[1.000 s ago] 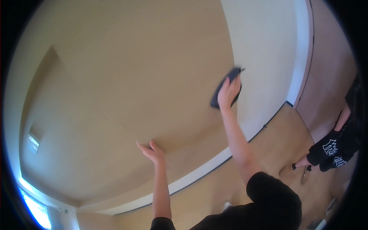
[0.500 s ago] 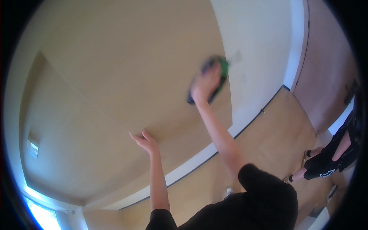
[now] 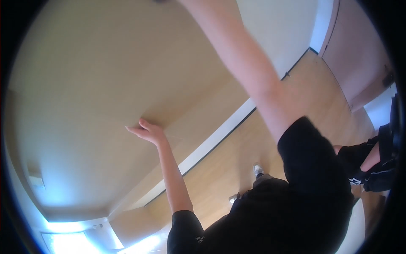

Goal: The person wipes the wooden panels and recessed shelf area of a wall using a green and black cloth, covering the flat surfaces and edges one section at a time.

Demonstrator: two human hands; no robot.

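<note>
My left hand (image 3: 148, 132) is spread open against a broad tan wall surface (image 3: 97, 84), its thumb and fingers apart, holding nothing. A soft shadow falls on the wall beside it. My right forearm (image 3: 237, 55) stretches up and across in front of the same surface. It leaves the picture at the upper edge, so my right hand and its fingers are hidden. Only a small dark sliver (image 3: 159, 1) of a thing shows at that edge, beside the wrist; its kind cannot be made out.
Below the wall runs a white baseboard (image 3: 220, 139) with a dark lower edge, meeting a tan floor (image 3: 224, 173). At the right stands a person in black (image 3: 368, 163), near a pinkish door (image 3: 355, 55). A small pale box (image 3: 37, 181) is on the wall, and a bright window (image 3: 69, 243) is lower left.
My right arm has swung up, taking the blurred black-and-green handheld tool it held almost wholly out of view. My left hand appears higher and further left, still open; the whole view has shifted.
</note>
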